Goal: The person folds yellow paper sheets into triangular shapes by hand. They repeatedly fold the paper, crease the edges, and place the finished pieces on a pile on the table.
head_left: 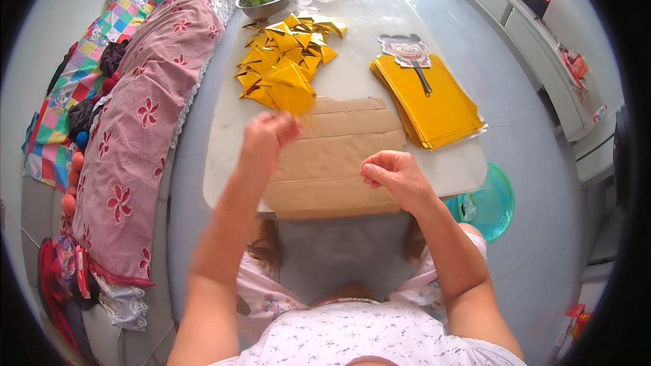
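My left hand (269, 134) is blurred at the left edge of a brown cardboard sheet (335, 162), its fingers at the lower corner of a folded gold foil paper piece (290, 89); whether it grips the piece cannot be told. That piece lies against the front of a heap of folded gold papers (285, 46). Over the cardboard's right part is my right hand (391, 175), thumb and fingertips pinched together with nothing visible between them. A stack of flat gold paper sheets (437, 107) lies to the right, with a cartoon-face paddle with a black handle (407, 53) on top.
A metal bowl of green grapes (269, 2) stands behind the heap on the white table (224, 162). A green mesh basket (501, 208) is on the floor by the table's right corner. Along the left runs a sofa with a pink flowered cover (137, 127).
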A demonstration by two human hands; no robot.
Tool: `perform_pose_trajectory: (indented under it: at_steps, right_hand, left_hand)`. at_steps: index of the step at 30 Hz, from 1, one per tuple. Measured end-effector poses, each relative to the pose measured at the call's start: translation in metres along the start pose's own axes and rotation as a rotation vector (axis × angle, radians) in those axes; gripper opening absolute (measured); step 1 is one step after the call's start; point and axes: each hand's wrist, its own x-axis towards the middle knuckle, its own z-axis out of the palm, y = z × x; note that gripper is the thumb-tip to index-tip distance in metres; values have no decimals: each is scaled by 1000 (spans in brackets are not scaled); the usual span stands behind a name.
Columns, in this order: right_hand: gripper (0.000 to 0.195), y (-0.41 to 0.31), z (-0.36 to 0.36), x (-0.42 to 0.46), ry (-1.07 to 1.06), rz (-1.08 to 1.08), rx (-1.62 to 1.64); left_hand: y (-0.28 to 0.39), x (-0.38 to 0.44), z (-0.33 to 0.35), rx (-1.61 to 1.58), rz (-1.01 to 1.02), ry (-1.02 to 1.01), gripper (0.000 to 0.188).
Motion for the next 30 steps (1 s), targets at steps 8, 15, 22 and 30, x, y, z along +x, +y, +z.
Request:
perform_pose_trajectory:
  at_steps: [8,15,22,30]
  right_hand:
    - [19,-20,-12,-8,11,0,76]
    - [15,-18,-111,0,730,-210,-556]
    - [6,26,-135,7,656,-302,-1140]
    - [34,22,-100,-7,462,-204,-1224]
  left_hand:
    - [41,40,-3,165,-38,50,29]
    - [-16,-49,10,331,26,-24,27]
    - [-25,-51,-1,534,65,-33,26]
    - [-31,-45,-1,552,34,-17,29]
